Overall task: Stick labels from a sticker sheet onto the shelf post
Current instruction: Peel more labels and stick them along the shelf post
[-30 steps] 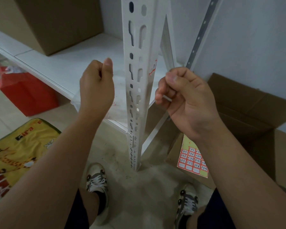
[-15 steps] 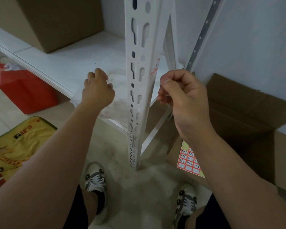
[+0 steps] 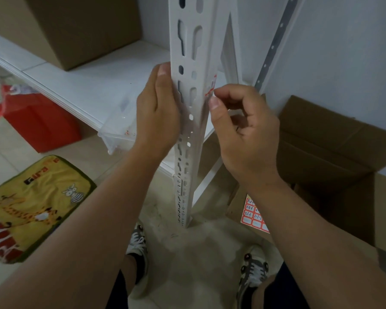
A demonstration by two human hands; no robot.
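Now we are standing over the white shelf [image 3: 94, 85], which is running from the left edge toward the wall and carrying a large brown cardboard box [image 3: 76, 25] at its back. An opened cardboard box [image 3: 334, 152] is sitting on the floor at the right, against the wall. At lower left a yellow mat [image 3: 31, 197] with cartoon animals is lying on the floor, and a red bag [image 3: 38, 123] is sitting under the shelf.

We are facing the slotted white shelf post [image 3: 188, 52], which is standing upright in the middle. Our left hand [image 3: 158, 112] is pressing flat against the post's left face, its fingers straight and together, thumb tip up by the post's edge. Our right hand [image 3: 243, 126] is just right of the post, its fingers curled, thumb and forefinger pinching at a red-edged label [image 3: 210, 89] that is lying on the post's right face. Whether the label is fully stuck we cannot tell.

The sticker sheet [image 3: 253, 214] is resting on the flap of the opened box, low beside the post's foot, partly hidden by our right forearm. A clear plastic tray [image 3: 118, 130] is sitting at the shelf's front edge, behind our left hand.
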